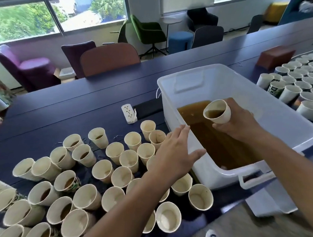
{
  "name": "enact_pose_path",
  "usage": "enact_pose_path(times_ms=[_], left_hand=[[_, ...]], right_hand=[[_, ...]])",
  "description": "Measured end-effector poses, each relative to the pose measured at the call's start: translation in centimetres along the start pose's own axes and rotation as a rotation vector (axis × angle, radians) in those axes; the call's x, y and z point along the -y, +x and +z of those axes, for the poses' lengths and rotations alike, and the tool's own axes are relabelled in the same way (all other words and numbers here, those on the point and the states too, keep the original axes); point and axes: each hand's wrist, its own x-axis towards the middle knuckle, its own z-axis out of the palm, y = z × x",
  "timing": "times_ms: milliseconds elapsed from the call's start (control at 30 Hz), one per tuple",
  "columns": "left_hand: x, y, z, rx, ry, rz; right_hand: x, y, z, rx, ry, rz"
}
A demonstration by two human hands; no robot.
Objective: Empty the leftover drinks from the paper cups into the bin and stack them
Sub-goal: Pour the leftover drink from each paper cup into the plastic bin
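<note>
Daylit windows (54, 13), assorted chairs (110, 58), perhaps a lounge

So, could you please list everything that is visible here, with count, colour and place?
bin: one, white, on table's right half, holding brown liquid
held cup: one, cream, tilted over bin
left cups: many, cream, upright, left of bin
right cups: many, white, right of bin
power strip: one, white, beside bin
table: one, dark blue
chairs: several, mixed colours, behind table
left hand: open, above left cups
right hand: grips held cup
</note>
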Motion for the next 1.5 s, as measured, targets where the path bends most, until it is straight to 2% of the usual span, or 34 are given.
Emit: enact_pose_path(times_ms=[567,1500], left_hand=[[-0.4,0.2,-0.6,0.009,0.246,-0.003],[-0.3,0.2,-0.3,0.017,0.227,-0.029]], right_hand=[[-0.7,0.9,1.1,0.005,-0.190,0.090],[-1.1,0.8,1.9,-0.062,-0.277,0.007]])
